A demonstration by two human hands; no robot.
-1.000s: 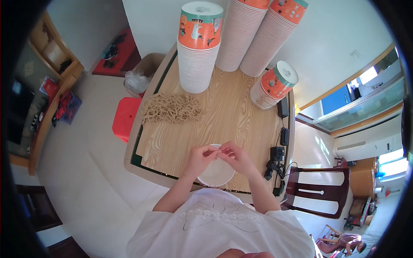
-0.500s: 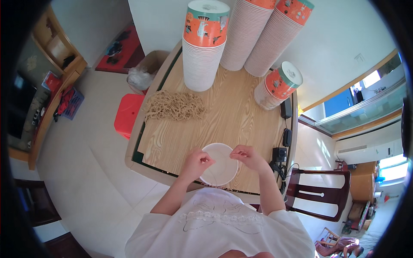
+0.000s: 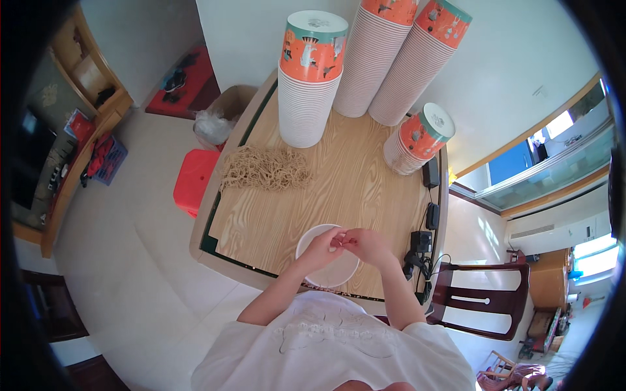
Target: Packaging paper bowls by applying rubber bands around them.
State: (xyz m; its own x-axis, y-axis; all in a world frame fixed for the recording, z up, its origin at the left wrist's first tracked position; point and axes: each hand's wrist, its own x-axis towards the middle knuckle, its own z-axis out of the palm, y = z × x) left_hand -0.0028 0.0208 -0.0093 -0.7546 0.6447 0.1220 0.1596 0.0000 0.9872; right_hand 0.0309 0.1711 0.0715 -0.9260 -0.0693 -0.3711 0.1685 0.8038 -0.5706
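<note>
My left hand (image 3: 324, 248) and my right hand (image 3: 366, 246) meet over a white paper tub (image 3: 327, 281) at the table's near edge. The fingertips of both are pinched together, touching or nearly so. What they pinch, if anything, is too small to make out. The tub stands with its round mouth up, and my hands hide part of its far rim. Farther off on the left lies a loose heap of tan, crinkled strands (image 3: 266, 169), apart from both hands.
Tall stacks of upturned paper tubs, a left one (image 3: 305, 107) and two leaning behind, stand at the table's far side. A shorter stack (image 3: 417, 138) is at right. Black adapters and cables (image 3: 421, 242) line the right edge. A red stool (image 3: 195, 181) and dark wooden chair (image 3: 482, 297) flank the table.
My hands were apart on either side of the tub's mouth. They have come together over it, the left moving right and the right slightly left. The view has shifted a little.
</note>
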